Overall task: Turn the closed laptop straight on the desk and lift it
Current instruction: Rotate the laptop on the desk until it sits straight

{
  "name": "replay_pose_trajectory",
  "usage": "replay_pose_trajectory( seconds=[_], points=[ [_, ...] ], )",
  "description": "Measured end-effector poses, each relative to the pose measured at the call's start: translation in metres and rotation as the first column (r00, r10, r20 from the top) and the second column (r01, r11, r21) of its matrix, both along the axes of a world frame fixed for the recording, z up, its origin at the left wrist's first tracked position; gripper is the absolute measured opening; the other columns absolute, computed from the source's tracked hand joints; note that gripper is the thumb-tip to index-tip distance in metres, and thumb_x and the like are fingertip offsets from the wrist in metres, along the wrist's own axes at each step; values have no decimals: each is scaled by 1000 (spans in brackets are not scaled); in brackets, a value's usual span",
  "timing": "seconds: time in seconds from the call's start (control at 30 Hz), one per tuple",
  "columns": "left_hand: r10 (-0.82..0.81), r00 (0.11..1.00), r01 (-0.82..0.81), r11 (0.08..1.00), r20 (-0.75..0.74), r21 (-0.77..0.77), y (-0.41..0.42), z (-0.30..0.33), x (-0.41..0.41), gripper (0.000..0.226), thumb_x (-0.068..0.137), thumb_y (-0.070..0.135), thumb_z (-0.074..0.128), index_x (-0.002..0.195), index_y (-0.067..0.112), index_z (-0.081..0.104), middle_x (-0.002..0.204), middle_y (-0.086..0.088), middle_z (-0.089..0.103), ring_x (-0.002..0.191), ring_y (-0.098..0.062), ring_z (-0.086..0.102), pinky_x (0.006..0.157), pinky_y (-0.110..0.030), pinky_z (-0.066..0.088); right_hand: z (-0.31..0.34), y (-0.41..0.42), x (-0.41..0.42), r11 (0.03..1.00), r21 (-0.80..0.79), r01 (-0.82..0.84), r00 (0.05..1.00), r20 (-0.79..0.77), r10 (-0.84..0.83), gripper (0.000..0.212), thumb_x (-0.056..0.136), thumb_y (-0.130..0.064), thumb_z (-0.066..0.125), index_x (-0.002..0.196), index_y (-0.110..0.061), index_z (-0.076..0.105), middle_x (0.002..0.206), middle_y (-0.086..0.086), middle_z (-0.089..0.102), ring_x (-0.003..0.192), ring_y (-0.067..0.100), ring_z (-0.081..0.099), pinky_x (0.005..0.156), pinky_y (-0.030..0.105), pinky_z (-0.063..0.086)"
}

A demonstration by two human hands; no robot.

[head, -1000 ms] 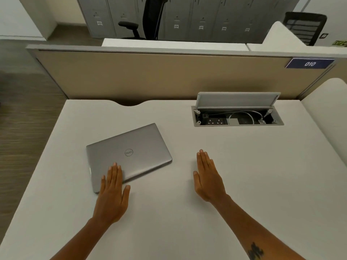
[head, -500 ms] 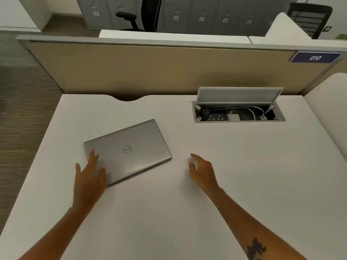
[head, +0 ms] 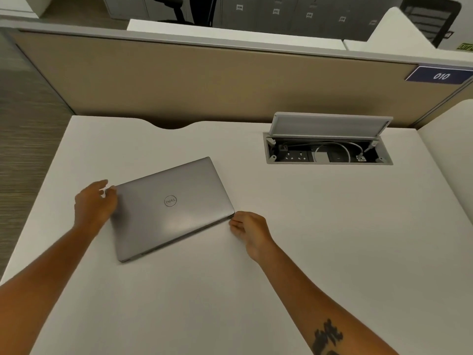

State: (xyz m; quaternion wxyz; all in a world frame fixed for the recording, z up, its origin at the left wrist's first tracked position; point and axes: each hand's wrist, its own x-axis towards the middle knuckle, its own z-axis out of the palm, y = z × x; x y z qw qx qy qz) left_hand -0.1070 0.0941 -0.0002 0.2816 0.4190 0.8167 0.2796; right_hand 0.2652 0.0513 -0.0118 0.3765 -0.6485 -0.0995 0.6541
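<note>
A closed silver laptop (head: pixel 176 208) with a round logo lies flat on the white desk (head: pixel 320 239), skewed so its right end points away from me. My left hand (head: pixel 93 204) curls around the laptop's far left corner, fingers spread and touching its edge. My right hand (head: pixel 249 228) sits at the near right corner, fingertips against the edge. Neither hand has a firm hold on it, and the laptop rests on the desk.
An open cable box (head: pixel 329 152) with sockets and a white cable is sunk into the desk at the back right, lid (head: pixel 330 124) raised. A beige partition (head: pixel 204 80) runs along the desk's rear. The desk's left edge drops to the floor (head: pixel 23 129).
Both hands left the desk surface and moved to opposite corners of the laptop: the left went up to the far left corner, the right went left to the near right corner.
</note>
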Motion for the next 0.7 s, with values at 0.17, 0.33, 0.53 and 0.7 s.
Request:
replay_pose_trajectory(
  seconds=[0.17, 0.33, 0.53, 0.7],
  points=[
    [-26, 999, 27, 998, 27, -65, 14, -6, -5, 45, 102, 26, 62, 140, 2, 66, 143, -22, 67, 134, -43, 61, 119, -52, 45, 1, 2, -6, 995, -40, 90, 993, -72, -93, 11, 98, 3, 63, 99, 2, 74, 95, 14, 72, 99, 27, 70, 108, 44, 58],
    [-121, 992, 120, 990, -19, -68, 14, -7, -3, 39, 103, 20, 61, 134, -2, 70, 138, -25, 69, 131, -45, 61, 118, -51, 45, 0, 5, -12, 988, -50, 143, 985, -91, -147, 6, 98, 2, 67, 100, 3, 72, 97, 15, 69, 100, 26, 67, 109, 44, 58],
    [-107, 994, 105, 993, -26, -60, -11, -5, 3, 32, 104, 23, 60, 116, -1, 76, 104, -19, 76, 94, -34, 65, 91, -42, 50, -3, 17, -11, 982, 4, 188, 981, -48, -188, 12, 93, 7, 63, 87, 0, 70, 103, 18, 66, 100, 25, 64, 111, 43, 56],
    [-67, 998, 67, 996, 2, -65, -52, -6, 14, 39, 104, 31, 59, 96, -3, 76, 90, -19, 74, 88, -41, 67, 85, -45, 52, -4, 36, -3, 981, 74, 178, 983, -59, -174, 15, 89, 11, 60, 92, 0, 70, 100, 17, 69, 98, 26, 67, 108, 41, 58]
  ],
)
